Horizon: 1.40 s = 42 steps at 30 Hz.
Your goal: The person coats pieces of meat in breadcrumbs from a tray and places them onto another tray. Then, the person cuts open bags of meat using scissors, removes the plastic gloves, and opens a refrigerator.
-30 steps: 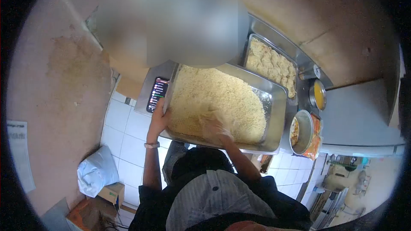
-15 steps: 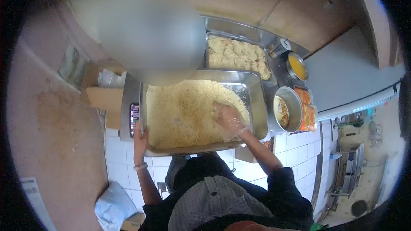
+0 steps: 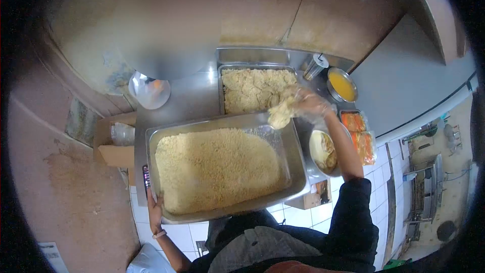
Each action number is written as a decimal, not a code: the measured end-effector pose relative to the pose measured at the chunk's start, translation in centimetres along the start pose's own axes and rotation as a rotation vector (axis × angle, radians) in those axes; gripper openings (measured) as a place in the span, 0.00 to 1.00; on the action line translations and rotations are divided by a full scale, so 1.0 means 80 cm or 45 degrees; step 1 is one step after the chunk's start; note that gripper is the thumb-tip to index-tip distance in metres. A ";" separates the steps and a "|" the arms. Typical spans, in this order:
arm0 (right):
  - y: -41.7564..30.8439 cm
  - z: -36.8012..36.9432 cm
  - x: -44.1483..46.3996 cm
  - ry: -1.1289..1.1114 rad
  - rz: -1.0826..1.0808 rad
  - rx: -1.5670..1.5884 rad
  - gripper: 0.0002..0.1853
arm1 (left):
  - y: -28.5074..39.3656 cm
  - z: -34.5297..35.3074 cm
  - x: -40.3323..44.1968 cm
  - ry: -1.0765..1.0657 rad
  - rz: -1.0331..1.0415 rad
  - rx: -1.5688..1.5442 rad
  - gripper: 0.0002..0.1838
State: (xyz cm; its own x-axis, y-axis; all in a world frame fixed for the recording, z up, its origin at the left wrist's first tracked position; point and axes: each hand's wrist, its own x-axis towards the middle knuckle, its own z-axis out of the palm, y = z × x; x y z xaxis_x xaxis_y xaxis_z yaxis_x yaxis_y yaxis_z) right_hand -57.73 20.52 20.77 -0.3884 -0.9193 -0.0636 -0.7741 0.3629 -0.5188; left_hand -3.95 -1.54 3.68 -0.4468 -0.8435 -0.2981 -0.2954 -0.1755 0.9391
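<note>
My right hand (image 3: 312,103), in a clear plastic glove, holds a crumb-coated piece of food (image 3: 281,113) over the far right corner of the deep metal tray (image 3: 299,168). Pale breadcrumbs (image 3: 217,169) fill most of that tray. My left hand (image 3: 154,209), with a band at the wrist, grips the tray's near left edge; some of its fingers are hidden. Behind stands a shallower tray (image 3: 221,93) covered with breaded pieces (image 3: 255,83), close to my right hand. Under my right forearm is a metal pot (image 3: 312,168) with white and brown contents.
A bowl of yellow liquid (image 3: 342,87) and a metal canister (image 3: 316,66) stand at the back right. Orange packets (image 3: 362,144) lie beside the pot. At the left are a clear plastic bag (image 3: 149,91), a phone (image 3: 146,177) and a cardboard box (image 3: 117,156).
My right hand has risen from the crumbs and moved back and right, carrying a coated piece. My left hand stays at the tray's edge. The view has shifted, showing more counter at the left.
</note>
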 end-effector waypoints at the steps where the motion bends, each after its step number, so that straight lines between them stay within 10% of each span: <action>1: 0.019 -0.019 0.012 -0.010 0.038 -0.032 0.28 | -0.003 -0.002 0.003 -0.094 0.028 -0.127 0.32; 15: 0.230 0.000 0.249 -0.370 0.162 -0.668 0.25 | 0.007 0.006 -0.003 0.204 -0.237 0.156 0.35; 21: 0.302 0.116 0.221 1.043 -0.024 -0.686 0.16 | 0.010 0.008 -0.008 0.217 -0.207 0.284 0.35; 23: 0.280 0.136 0.222 1.078 0.060 -0.400 0.20 | 0.006 0.005 -0.004 0.160 -0.122 0.232 0.35; 29: 0.269 0.132 0.239 0.206 0.363 -0.907 0.16 | -0.042 -0.031 0.009 0.108 -0.194 0.158 0.34; 32: 0.139 0.065 0.109 0.607 0.079 -0.178 0.20 | -0.012 -0.011 0.003 0.140 -0.198 0.276 0.33; 38: 0.071 0.001 -0.097 -0.295 0.210 -0.250 0.24 | -0.021 -0.021 0.010 0.081 -0.157 0.318 0.33; 42: 0.115 0.054 -0.222 -0.279 0.586 -0.160 0.20 | -0.026 -0.023 0.009 0.028 -0.146 0.129 0.33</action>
State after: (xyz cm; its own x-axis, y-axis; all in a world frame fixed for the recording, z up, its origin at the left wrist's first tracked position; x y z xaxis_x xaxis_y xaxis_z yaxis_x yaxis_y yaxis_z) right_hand -55.79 39.51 13.42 -0.5988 -0.6661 -0.4447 -0.6073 0.7396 -0.2901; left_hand -2.09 -2.68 1.82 -0.3873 -0.8319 -0.3974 -0.4275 -0.2198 0.8769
